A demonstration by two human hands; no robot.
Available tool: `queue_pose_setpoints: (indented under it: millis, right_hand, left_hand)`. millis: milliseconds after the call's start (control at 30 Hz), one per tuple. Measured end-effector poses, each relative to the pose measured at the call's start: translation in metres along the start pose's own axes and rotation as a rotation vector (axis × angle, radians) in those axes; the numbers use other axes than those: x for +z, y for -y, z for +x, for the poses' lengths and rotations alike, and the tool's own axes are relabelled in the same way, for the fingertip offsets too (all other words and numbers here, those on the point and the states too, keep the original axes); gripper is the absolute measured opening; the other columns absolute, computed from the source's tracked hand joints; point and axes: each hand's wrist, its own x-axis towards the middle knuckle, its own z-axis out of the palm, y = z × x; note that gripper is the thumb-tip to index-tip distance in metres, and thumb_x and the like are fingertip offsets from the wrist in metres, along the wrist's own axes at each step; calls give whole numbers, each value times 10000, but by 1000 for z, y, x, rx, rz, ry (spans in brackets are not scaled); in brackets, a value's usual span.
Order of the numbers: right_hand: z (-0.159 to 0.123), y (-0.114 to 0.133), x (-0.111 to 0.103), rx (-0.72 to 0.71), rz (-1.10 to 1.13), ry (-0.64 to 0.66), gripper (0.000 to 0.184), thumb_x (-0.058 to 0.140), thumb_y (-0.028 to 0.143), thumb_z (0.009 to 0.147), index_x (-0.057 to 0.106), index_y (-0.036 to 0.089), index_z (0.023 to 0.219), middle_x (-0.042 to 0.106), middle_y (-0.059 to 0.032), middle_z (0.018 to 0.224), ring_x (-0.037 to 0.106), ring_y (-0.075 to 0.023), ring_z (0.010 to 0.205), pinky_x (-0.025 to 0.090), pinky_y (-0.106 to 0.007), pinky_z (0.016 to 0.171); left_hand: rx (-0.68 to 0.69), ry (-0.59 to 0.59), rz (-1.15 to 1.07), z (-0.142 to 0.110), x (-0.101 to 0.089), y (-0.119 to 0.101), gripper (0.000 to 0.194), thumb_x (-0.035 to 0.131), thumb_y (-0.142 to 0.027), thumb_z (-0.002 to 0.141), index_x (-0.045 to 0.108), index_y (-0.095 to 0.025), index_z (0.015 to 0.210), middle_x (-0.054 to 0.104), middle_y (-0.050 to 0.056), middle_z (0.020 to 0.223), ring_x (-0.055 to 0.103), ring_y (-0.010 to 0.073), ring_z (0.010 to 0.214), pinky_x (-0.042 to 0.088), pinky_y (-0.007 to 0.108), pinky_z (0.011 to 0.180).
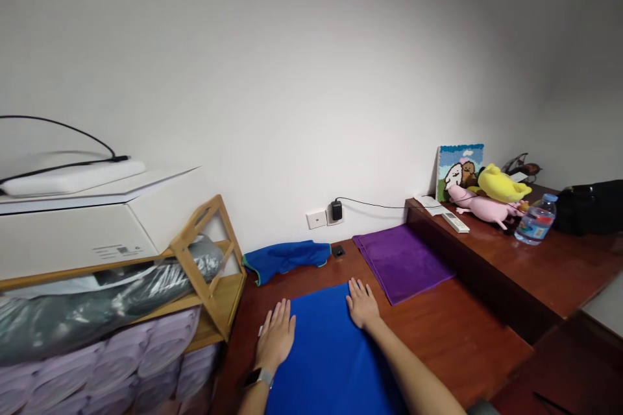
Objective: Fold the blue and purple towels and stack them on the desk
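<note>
A blue towel point(326, 350) on the tabletop point(438, 350) is touched by the flat, open left hand point(276, 337) and right hand point(363, 303), nothing gripped; its near end is cut off from view.

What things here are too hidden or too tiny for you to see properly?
All in the head view:
The near end of the flat blue cloth, by the left hand and right hand: cut off by the bottom edge.
The black bag: cut off by the right edge.
The label on the clear plastic water bottle: too small to read.
The dark object behind the yellow plush toy: partly hidden by the toy.
</note>
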Motion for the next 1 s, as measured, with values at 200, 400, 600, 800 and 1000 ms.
queue_pose_setpoints:
  millis: [200,400,600,800,1000]
  right_hand:
    - [-26,57,30,-190,75,-103,620,244,335,1098,343,131,1675,295,-104,1726,220,-257,1628,176,-480,1336]
    - [-53,53,40,-212,75,-24,630,222,394,1114,322,136,1680,292,-95,1727,209,-238,1632,140,-472,1343]
    - [-52,2,3,9,-28,45,655,193,372,1102,245,97,1694,198,-88,1756,149,-241,1643,126,-463,1340]
    - [-54,38,-1,-78,53,-64,647,183,364,1105,325,93,1675,277,-104,1734,196,-246,1633,154,-452,1338]
    - [-28,80,0,-211,116,-123,637,180,358,1112,348,91,1666,314,-98,1722,233,-234,1624,174,-432,1339]
  left_hand:
    - [208,-50,-26,-23,-2,-64,603,245,-324,1058,469,-148,1590,445,120,1675,389,257,1579,334,486,1308]
    - [141,-32,-38,-51,15,-63,600,260,-355,1064,431,-175,1610,455,113,1672,413,255,1568,356,506,1297]
    - [32,-58,13,-59,10,-3,633,259,-371,1043,483,-112,1575,473,140,1654,452,277,1544,375,528,1282]
    - [85,-156,4,-44,-21,-37,638,246,-409,1068,512,-94,1555,516,150,1630,476,275,1528,400,487,1273]
    - [172,-214,-19,-3,-36,-80,592,235,-322,1076,483,-141,1582,499,115,1659,423,247,1563,371,464,1289]
